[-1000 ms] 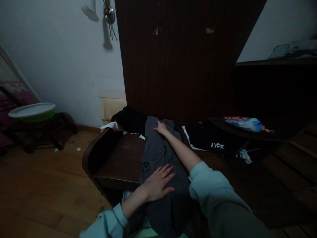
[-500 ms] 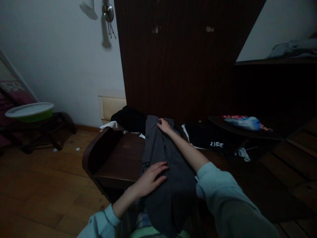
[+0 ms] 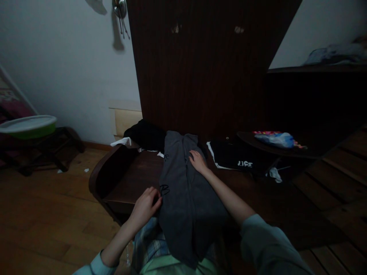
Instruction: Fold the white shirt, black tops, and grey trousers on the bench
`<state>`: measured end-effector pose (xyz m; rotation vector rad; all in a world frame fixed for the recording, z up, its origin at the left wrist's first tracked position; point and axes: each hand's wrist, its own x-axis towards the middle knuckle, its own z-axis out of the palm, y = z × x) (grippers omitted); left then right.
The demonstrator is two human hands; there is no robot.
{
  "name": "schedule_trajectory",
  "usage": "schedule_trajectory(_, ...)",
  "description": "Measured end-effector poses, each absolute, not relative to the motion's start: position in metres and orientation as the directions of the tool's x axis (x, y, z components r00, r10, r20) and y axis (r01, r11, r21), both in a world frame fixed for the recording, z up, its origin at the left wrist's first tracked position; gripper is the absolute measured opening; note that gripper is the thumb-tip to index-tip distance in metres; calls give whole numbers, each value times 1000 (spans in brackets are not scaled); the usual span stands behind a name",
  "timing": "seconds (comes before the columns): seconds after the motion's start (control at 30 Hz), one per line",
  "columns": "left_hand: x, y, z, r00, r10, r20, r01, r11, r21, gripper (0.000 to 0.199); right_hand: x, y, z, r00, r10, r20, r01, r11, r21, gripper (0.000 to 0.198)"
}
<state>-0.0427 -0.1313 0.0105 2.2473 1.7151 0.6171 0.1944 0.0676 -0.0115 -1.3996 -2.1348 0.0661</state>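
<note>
A pair of dark grey trousers (image 3: 179,214) lies lengthwise from the back of the wooden bench (image 3: 136,179) down over my lap, with black lettering along its left side. My left hand (image 3: 146,204) is at the left edge of the trousers, its fingers curled and closed at the fabric beside the lettering. My right hand (image 3: 198,162) rests on the upper right leg of the trousers, fingers stretched out and lying flat.
Black clothing (image 3: 146,135) with a white cloth lies at the bench's left end. Right of the trousers is a folded black garment (image 3: 229,154) with white print. A plastic packet (image 3: 275,139) sits on a rounded shelf. Far left, a green-and-white basin (image 3: 31,130) stands on a stool.
My left hand has moved left, off the middle of the trousers to their edge. My right hand has slid down the fabric, towards me. The trousers now look flatter, the lettering clearer.
</note>
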Motion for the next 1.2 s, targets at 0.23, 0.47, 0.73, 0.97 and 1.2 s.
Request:
schedule_trajectory(0.23,-41,-143,8,56,979,195,885,-139,445,22,194,70,-9,-300,866,401,839,439,-321,36)
schedule_trajectory(0.47,-35,-133,10,110,907,407,931,-237,278,17,193,66,-8,-314,882,352,859,422,-290,41)
schedule_trajectory(0.73,-19,-121,-5,506,832,226,817,-547,185,55,187,55,2,-341,925,165,899,373,-230,67)
schedule_trajectory(0.97,9,-106,36,522,836,166,798,-548,249,39,180,67,22,-289,954,77,924,300,-239,58)
schedule_trajectory(1.2,58,-88,17,424,875,234,791,-484,374,38,159,91,49,-89,989,116,963,115,-242,39)
